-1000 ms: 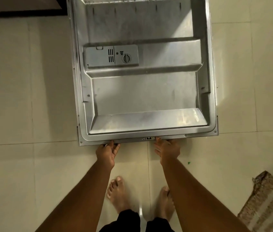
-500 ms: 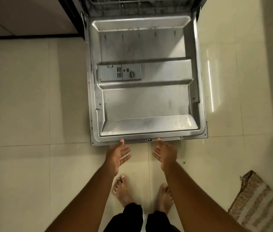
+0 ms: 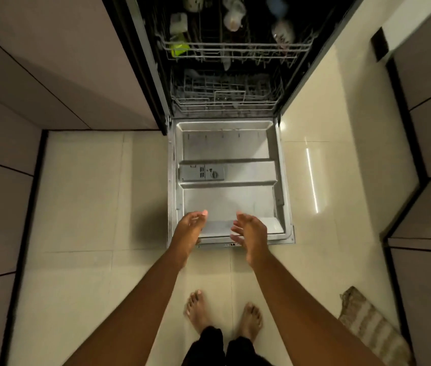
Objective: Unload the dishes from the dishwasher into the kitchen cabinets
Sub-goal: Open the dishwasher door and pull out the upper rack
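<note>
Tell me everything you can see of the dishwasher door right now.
The door lies fully open and flat, hinged at the dishwasher's mouth and stretching out over the tiled floor toward the person. Its inner face looks like dull grey stamped metal with a raised rim and stepped ridges. A grey detergent dispenser with a round dial sits left of centre. Small latch parts show on the near edge. The left hand and right hand hover open above the near end; neither plainly touches it.

No readable text, brand or number anywhere.
Only small raised marks beside the dial on the detergent dispenser (image 3: 201, 172), set in the dishwasher door (image 3: 235, 204); too small and blurred to make out.
</note>
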